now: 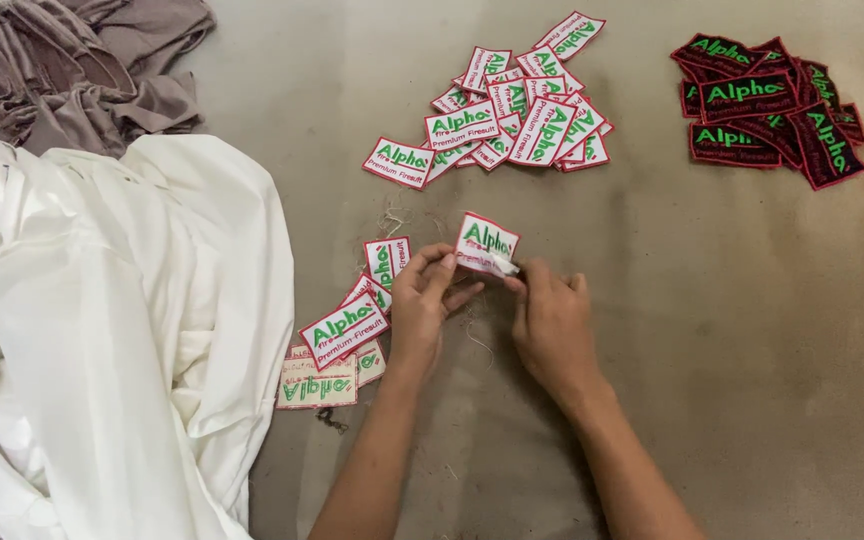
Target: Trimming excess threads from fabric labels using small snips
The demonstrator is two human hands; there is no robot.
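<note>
At frame centre, left hand (pixel 424 298) and right hand (pixel 550 322) both pinch one white embroidered patch (pixel 485 243); more white patches (pixel 517 110) lie above on the surface (pixel 712 330)

A white patch (pixel 486 243) with red border and green lettering sits between two hands; a heap of matching white patches (pixel 522 110) lies beyond, beside a pile of dark maroon patches (pixel 767 110) with bright green lettering, on a dull tan surface (pixel 712 330), near white cloth (pixel 122 330) and grey-brown fabric (pixel 72 70)
</note>
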